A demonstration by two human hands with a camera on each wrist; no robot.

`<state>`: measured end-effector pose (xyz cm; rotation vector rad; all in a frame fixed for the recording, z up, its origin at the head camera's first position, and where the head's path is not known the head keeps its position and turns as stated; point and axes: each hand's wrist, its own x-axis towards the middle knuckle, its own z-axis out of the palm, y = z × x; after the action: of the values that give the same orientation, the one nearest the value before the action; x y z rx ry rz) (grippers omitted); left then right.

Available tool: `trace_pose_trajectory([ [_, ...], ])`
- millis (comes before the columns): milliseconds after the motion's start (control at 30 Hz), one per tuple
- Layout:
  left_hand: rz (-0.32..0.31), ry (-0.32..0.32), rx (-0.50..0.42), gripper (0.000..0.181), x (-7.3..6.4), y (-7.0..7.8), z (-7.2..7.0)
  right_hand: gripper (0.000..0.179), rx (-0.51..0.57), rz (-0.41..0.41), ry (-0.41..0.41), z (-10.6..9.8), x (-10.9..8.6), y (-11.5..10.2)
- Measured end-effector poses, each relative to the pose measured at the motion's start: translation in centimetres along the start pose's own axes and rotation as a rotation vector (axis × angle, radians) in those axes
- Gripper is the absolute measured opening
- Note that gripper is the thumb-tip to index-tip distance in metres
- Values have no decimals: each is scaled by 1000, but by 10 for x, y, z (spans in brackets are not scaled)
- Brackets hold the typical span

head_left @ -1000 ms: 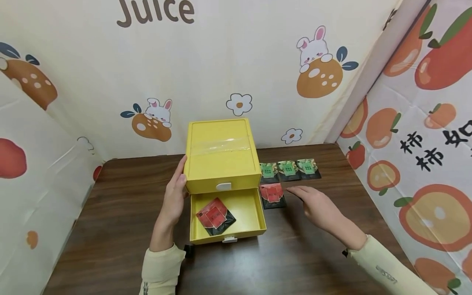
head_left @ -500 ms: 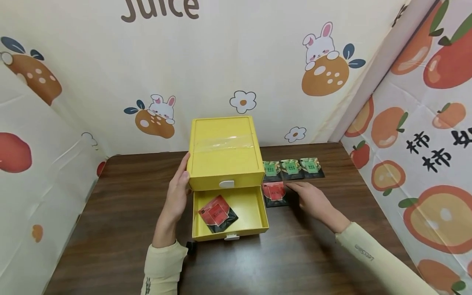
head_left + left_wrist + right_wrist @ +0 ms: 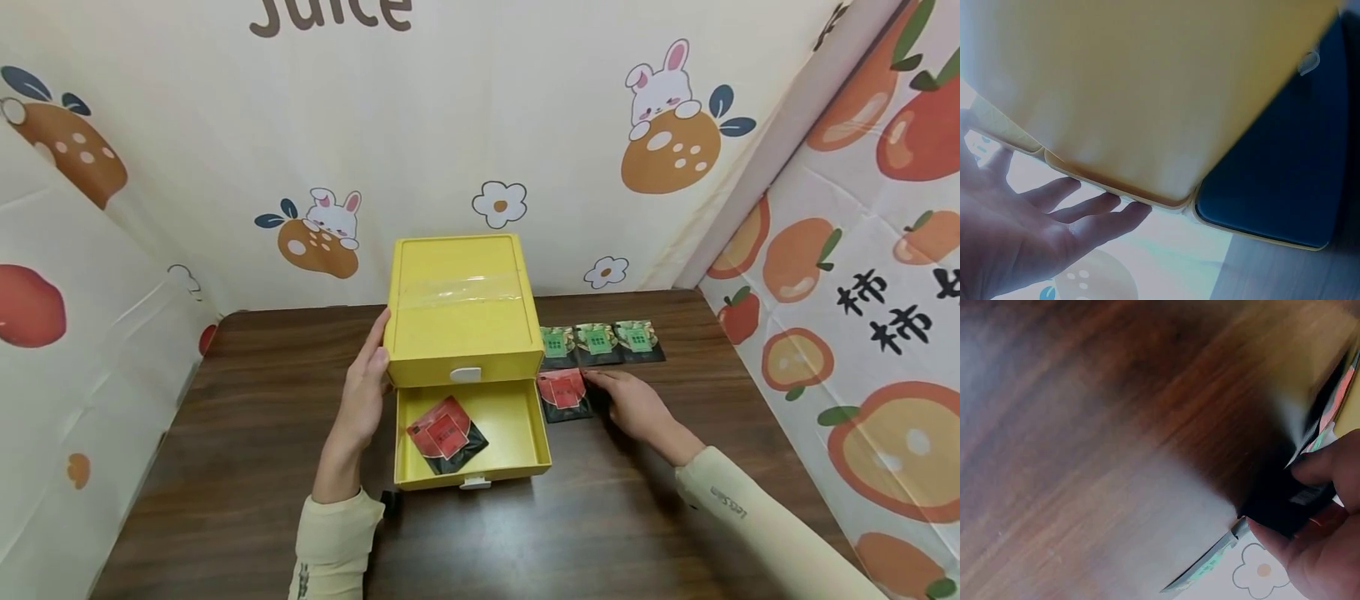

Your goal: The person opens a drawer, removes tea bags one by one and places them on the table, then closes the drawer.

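Note:
A yellow two-tier drawer box (image 3: 463, 333) stands in the middle of the table, its lower drawer (image 3: 517, 412) pulled out. Inside that drawer lies a red and black sachet (image 3: 447, 435), turned at an angle. My left hand (image 3: 362, 404) rests along the box's left side, thumb by the front corner; the left wrist view shows its fingers (image 3: 1100, 206) extended against the box's edge. Beside the drawer, a second red and black sachet (image 3: 562, 395) lies on the table. My right hand (image 3: 637, 407) pinches its right edge, with thumb (image 3: 1325, 467) and finger either side of the dark part.
Three green and black sachets (image 3: 597, 343) lie in a row behind the red one, right of the box. The dark wood table (image 3: 277, 400) meets a printed cloth (image 3: 435, 125) at the back, with similar cloths at both sides.
My right hand has moved left to the edge of the red sachet on the table. My left hand keeps its place on the box. The head view has shifted slightly.

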<state>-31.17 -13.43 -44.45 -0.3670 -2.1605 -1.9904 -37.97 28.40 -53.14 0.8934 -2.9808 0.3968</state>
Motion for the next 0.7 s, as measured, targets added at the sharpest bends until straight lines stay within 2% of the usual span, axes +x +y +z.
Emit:
trace_pose_trajectory([
  [133, -6, -5, -2, 49, -1, 1, -1, 69, 109, 5, -94, -4, -1, 4],
  [233, -3, -5, 1, 49, -2, 1, -1, 67, 186, 11, -142, -11, -3, 4],
  [300, -5, -4, 5, 48, -2, 1, -1, 62, 208, 8, -139, -14, -5, 4],
  [467, -5, 13, 5, 48, -3, 1, -2, 47, 151, 28, -93, -15, -3, 0],
  [700, -9, 4, 3, 48, -1, 4, 1, 41, 103, 80, -55, -6, -4, 0],
])
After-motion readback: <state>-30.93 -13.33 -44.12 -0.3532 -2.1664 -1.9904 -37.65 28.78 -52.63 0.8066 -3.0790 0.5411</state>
